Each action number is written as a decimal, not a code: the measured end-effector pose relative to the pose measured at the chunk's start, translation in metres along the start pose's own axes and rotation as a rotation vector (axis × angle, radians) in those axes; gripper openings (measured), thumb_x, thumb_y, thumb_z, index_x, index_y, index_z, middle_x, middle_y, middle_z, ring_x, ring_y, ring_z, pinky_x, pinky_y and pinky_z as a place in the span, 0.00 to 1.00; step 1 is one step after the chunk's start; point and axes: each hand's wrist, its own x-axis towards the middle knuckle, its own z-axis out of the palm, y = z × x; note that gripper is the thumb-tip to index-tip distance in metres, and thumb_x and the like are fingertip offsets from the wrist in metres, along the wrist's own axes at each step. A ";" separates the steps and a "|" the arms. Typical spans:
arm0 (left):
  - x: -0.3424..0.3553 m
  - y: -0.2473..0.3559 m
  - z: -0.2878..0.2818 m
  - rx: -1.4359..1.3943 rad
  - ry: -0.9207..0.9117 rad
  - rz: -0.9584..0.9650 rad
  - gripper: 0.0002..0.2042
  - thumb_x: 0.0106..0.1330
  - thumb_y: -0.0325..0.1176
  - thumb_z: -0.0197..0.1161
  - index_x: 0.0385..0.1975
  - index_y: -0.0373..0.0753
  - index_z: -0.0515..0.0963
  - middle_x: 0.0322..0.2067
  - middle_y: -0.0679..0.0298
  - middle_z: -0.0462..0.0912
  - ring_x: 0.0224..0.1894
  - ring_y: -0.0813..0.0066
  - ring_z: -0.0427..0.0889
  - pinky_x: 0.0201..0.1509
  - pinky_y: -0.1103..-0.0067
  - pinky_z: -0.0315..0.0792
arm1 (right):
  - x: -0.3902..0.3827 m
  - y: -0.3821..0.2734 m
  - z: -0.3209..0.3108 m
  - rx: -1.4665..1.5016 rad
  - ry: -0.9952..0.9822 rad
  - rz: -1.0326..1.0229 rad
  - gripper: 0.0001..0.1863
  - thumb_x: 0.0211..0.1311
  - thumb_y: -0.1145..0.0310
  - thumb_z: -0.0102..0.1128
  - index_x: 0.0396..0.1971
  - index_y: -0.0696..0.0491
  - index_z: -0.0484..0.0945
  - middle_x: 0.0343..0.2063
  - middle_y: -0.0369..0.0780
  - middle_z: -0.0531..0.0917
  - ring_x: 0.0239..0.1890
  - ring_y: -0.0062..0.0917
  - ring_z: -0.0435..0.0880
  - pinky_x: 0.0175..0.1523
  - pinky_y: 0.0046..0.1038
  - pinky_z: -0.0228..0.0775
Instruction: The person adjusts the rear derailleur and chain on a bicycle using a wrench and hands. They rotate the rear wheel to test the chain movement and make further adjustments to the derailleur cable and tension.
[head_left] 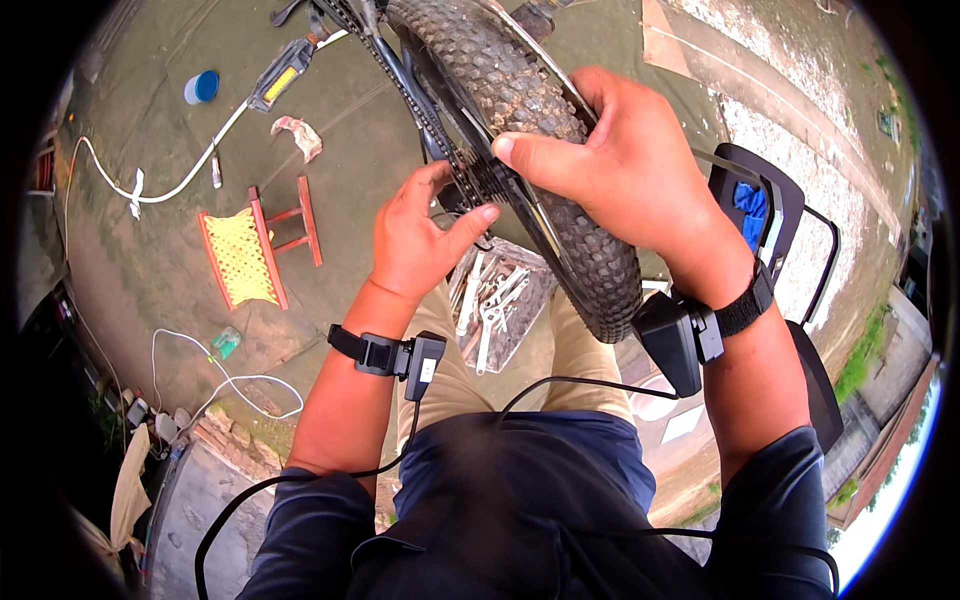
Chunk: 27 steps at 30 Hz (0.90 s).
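Observation:
A bicycle's rear wheel with a knobbly, muddy tyre fills the upper middle. My right hand is closed around the wheel, its thumb across the near rim and its fingers over the far side. Left of the wheel, the chain runs down to the cogs at the hub. My left hand curls around a dark part below the chain, seemingly the rear derailleur. Its thumb points toward the cogs, and some of its fingertips are hidden behind the chain.
Below the wheel, a tray holds several wrenches. A small stool with yellow webbing, a blue-lidded tub, a crumpled rag and a work lamp with a white cord lie left. A black chair-like frame stands right.

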 end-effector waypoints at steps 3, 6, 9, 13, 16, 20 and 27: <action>0.000 -0.006 0.002 -0.054 0.021 0.003 0.33 0.53 0.49 0.79 0.51 0.32 0.75 0.42 0.50 0.86 0.46 0.56 0.87 0.51 0.69 0.79 | -0.008 0.006 -0.001 0.055 0.030 0.000 0.26 0.45 0.53 0.76 0.24 0.64 0.78 0.16 0.47 0.80 0.21 0.29 0.82 0.30 0.33 0.73; -0.003 -0.008 0.002 -0.047 0.035 0.014 0.33 0.52 0.48 0.79 0.50 0.33 0.75 0.42 0.50 0.86 0.45 0.56 0.87 0.51 0.69 0.79 | -0.017 0.014 0.000 0.087 0.056 -0.010 0.26 0.44 0.53 0.77 0.23 0.63 0.77 0.16 0.45 0.78 0.21 0.22 0.78 0.28 0.30 0.71; -0.009 -0.006 -0.001 -0.023 0.044 0.035 0.33 0.50 0.47 0.80 0.50 0.34 0.75 0.43 0.52 0.85 0.45 0.56 0.86 0.50 0.68 0.79 | -0.021 0.015 0.001 0.172 0.062 -0.004 0.23 0.46 0.58 0.78 0.24 0.63 0.78 0.16 0.39 0.78 0.21 0.16 0.74 0.26 0.26 0.68; -0.014 -0.003 -0.007 0.060 0.010 0.076 0.34 0.46 0.43 0.82 0.51 0.36 0.74 0.47 0.55 0.84 0.47 0.57 0.85 0.51 0.69 0.78 | -0.018 -0.008 -0.006 0.237 -0.004 0.103 0.18 0.51 0.63 0.76 0.29 0.62 0.79 0.21 0.32 0.79 0.25 0.12 0.72 0.29 0.22 0.66; -0.016 0.007 -0.012 0.122 -0.016 0.093 0.34 0.45 0.38 0.82 0.52 0.36 0.74 0.48 0.57 0.85 0.48 0.58 0.86 0.53 0.72 0.79 | -0.017 -0.005 -0.009 0.125 -0.071 0.127 0.19 0.55 0.62 0.75 0.35 0.61 0.79 0.26 0.32 0.81 0.30 0.12 0.75 0.36 0.19 0.68; -0.012 0.017 -0.010 0.146 -0.016 0.099 0.33 0.43 0.36 0.80 0.51 0.37 0.75 0.45 0.56 0.84 0.47 0.55 0.85 0.51 0.71 0.79 | 0.010 -0.022 -0.007 0.289 -0.124 0.124 0.19 0.55 0.62 0.74 0.36 0.62 0.80 0.27 0.34 0.82 0.30 0.13 0.78 0.35 0.21 0.71; -0.016 0.009 -0.007 0.110 0.078 0.152 0.32 0.42 0.36 0.79 0.51 0.37 0.75 0.44 0.55 0.84 0.44 0.54 0.84 0.48 0.69 0.79 | 0.006 -0.017 -0.004 0.260 -0.024 0.131 0.19 0.52 0.62 0.75 0.32 0.64 0.80 0.23 0.36 0.83 0.26 0.14 0.76 0.32 0.22 0.70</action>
